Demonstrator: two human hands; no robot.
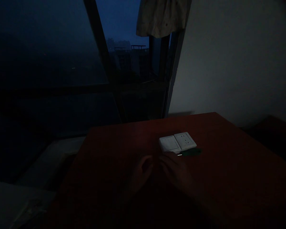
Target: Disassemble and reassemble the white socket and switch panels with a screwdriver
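In the dim head view, my left hand (142,171) rests low over the reddish-brown table (109,149), its fingers curved with a dark gap between them and nothing visible inside. Just to the right is my right hand (177,171), palm down, fingers loosely bent and a little apart, with no object seen in it. Its knuckles are close to a white wall switch plate (169,144), partly covering the near edge. A white socket plate (185,141) lies against the switch. A green-handled screwdriver (192,152) is in front of the socket, its shaft running toward my right hand.
Beyond the table stands a dark-framed window (102,41) with a short curtain (163,19) at its top. A pale wall (228,63) rises behind on the right. A light-coloured surface (21,194) shows at the lower left.
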